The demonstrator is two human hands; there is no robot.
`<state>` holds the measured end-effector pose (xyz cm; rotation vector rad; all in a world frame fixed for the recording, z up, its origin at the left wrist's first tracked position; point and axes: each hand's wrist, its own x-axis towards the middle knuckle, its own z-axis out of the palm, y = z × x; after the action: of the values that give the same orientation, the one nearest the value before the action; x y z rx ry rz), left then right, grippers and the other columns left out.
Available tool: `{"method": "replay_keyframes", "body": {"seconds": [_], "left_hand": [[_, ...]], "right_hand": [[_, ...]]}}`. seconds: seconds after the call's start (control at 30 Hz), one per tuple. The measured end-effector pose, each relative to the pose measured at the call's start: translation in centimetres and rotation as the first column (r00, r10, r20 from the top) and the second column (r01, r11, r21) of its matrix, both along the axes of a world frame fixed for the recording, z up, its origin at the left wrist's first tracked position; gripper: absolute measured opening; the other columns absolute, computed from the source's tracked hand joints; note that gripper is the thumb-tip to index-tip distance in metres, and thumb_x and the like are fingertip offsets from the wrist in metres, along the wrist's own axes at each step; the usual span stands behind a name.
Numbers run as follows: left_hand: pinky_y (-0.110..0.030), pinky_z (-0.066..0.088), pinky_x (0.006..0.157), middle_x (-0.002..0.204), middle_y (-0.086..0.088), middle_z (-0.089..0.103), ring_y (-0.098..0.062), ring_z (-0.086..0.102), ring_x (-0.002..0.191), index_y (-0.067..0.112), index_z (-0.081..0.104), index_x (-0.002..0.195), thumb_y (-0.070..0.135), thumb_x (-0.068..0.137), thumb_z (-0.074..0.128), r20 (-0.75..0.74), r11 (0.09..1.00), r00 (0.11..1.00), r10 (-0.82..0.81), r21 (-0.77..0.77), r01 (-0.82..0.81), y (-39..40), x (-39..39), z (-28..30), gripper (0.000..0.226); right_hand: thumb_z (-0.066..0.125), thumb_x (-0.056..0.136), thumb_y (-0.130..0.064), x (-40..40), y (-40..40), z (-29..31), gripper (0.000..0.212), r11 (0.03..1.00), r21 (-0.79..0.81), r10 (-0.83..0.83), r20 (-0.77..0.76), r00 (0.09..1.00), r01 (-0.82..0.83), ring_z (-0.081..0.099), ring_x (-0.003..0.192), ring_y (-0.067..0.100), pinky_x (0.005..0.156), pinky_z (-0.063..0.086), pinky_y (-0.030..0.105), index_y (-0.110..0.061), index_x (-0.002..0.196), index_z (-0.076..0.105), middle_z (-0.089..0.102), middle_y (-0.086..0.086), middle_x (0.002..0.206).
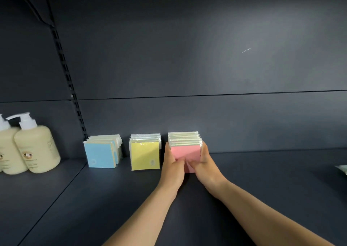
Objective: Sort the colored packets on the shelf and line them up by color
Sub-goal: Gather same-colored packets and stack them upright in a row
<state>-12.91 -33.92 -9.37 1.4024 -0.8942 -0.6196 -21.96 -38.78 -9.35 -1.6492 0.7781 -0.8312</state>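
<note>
Pink packets (185, 152) at twelve o'clock are being squared by the left hand (171, 163) and right hand (203, 164), fingers clamping both sides; pressing evenly should keep the row upright.

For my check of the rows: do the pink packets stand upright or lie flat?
Upright. The pink packets stand on edge, faces forward, both hands clasping their sides.
</note>
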Motion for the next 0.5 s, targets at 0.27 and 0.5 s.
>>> {"method": "replay_keyframes", "body": {"seconds": [0.27,0.5], "left_hand": [[-0.031,0.048,0.095,0.115,0.004,0.062,-0.013,0.058,0.108,0.034,0.046,0.125,-0.005,0.084,0.043,0.07,0.999,0.998,-0.002,0.05,-0.002,0.3,0.4,-0.1,0.056],[-0.008,0.018,0.096,0.136,0.001,0.035,-0.011,0.032,0.127,0.014,0.028,0.142,0.012,0.088,0.058,0.583,0.977,0.81,0.064,0.131,-0.171,4.5,-2.5,3.0,0.062]], "right_hand": [[0.041,0.09,0.006,-0.5,-0.2,-0.1,0.057,1.0,0.003,0.011,-0.009,1.0,-0.011,0.054,0.098,-0.01,0.074,0.045,0.005,-0.033,0.13,0.032,0.056,-0.018,0.11],[0.058,0.091,-0.022,-5.7,1.4,2.3,0.071,0.968,-0.249,-0.109,-0.287,0.952,0.035,0.023,0.142,0.019,0.111,0.023,0.028,-0.015,0.149,0.017,0.025,0.004,0.151]]}}
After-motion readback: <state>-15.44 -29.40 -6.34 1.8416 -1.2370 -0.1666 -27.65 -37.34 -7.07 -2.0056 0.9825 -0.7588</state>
